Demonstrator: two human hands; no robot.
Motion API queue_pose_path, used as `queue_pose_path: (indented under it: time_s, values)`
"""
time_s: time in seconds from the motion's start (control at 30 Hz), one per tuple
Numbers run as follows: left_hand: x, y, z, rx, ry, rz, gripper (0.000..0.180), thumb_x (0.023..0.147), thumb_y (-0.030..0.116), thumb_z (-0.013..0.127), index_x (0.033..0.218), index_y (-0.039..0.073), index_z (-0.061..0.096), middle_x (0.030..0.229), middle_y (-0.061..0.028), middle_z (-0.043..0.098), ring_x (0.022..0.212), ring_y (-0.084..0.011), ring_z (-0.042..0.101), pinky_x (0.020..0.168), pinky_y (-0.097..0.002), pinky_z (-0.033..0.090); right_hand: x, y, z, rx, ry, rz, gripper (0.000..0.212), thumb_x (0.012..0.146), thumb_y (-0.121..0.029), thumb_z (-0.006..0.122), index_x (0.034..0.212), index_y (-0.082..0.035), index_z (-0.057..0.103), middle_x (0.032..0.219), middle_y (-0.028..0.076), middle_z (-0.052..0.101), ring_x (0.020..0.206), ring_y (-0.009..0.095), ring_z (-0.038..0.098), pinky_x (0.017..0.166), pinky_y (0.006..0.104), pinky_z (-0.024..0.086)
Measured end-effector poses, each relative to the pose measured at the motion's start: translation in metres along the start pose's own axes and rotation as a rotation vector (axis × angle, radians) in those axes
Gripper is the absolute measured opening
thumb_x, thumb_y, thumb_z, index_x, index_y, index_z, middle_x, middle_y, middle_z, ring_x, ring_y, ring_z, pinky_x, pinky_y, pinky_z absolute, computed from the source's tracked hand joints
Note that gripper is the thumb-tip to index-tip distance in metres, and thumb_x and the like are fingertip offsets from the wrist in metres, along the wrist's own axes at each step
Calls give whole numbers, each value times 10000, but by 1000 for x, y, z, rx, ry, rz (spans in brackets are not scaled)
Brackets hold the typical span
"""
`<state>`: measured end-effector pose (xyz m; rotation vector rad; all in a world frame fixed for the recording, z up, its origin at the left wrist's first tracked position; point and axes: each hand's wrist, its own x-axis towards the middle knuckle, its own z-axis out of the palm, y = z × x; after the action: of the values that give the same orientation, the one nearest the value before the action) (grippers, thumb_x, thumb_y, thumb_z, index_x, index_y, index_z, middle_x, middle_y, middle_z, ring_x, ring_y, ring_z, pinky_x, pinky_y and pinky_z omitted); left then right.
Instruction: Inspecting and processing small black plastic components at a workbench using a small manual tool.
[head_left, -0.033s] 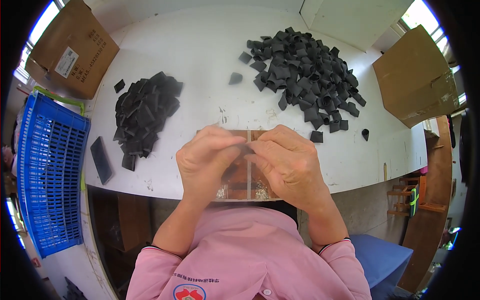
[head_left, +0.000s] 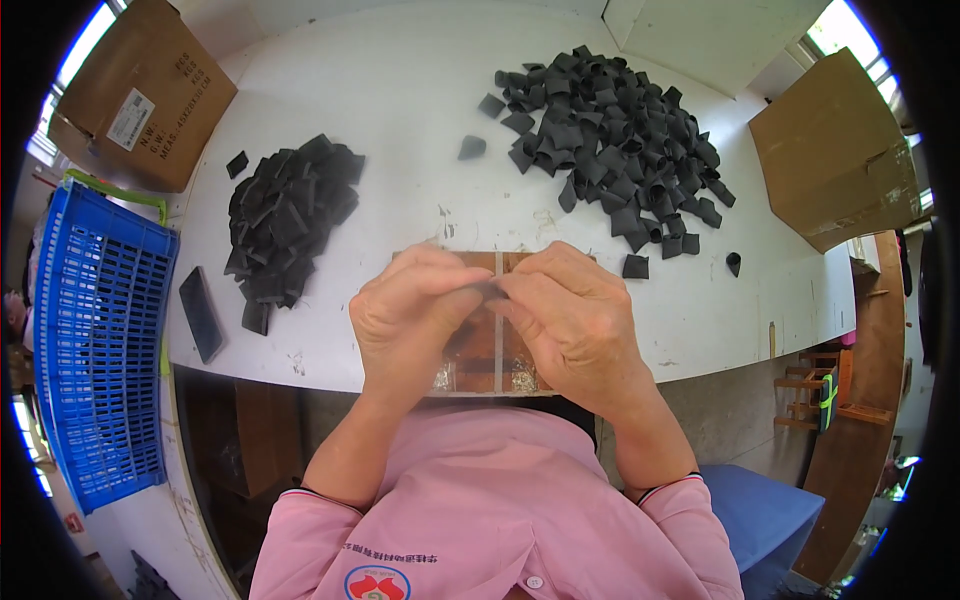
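1. Dark piece (head_left: 490, 288) — mostly covered by fingers and blurred; its direction and long axis cannot be told.
2. Brown board (head_left: 473, 345) below; flat-piece pile (head_left: 290, 215) to the left, curled-piece pile (head_left: 610, 140) beyond, right.
3. It sits between left hand (head_left: 412, 312) and right hand (head_left: 572, 318) — fingertips of both pinched narrowly on it.
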<state>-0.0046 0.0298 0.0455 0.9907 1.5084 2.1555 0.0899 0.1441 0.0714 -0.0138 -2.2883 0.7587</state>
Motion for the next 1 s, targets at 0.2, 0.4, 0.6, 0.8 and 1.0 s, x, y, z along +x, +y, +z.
queue_pose_path:
  time_s: [0.2,0.4,0.6,0.8,1.0]
  values:
    - [1,-16,-8,230,-26,183,132,779,24,595,901,-25,597,822,-83,559,746,-115,506,670,-203,402,-1,8,9,-125,78,-53,114,700,-63,618,669,-25,515,618,27,462,534,134,434,445,254,358]
    - [-43,-41,-24,828,78,-48,208,723,24,610,920,-10,552,757,-54,502,691,-111,491,579,-208,399,0,39,-18,236,310,593,248,823,-212,572,776,31,573,626,16,552,599,66,486,528,216,394]
    - [-61,-83,-31,1132,-98,-41,179,674,7,622,821,4,519,795,-128,480,695,-298,518,594,-348,435,-85,14,26,417,-63,821,246,811,-198,560,778,45,578,606,88,560,541,139,515,510,260,407]
    - [-60,-85,-32,1184,-118,95,120,697,-37,580,780,-8,498,772,-108,468,652,-253,510,555,-336,419,-110,7,49,355,-325,870,263,790,-214,579,790,50,584,616,154,561,542,232,556,511,316,423]
    - [-60,-45,-18,-312,162,-718,72,841,113,537,798,70,498,664,5,521,540,-69,453,485,-187,366,-108,-4,71,650,137,859,256,755,-194,633,863,32,578,703,96,580,565,189,556,536,265,444]
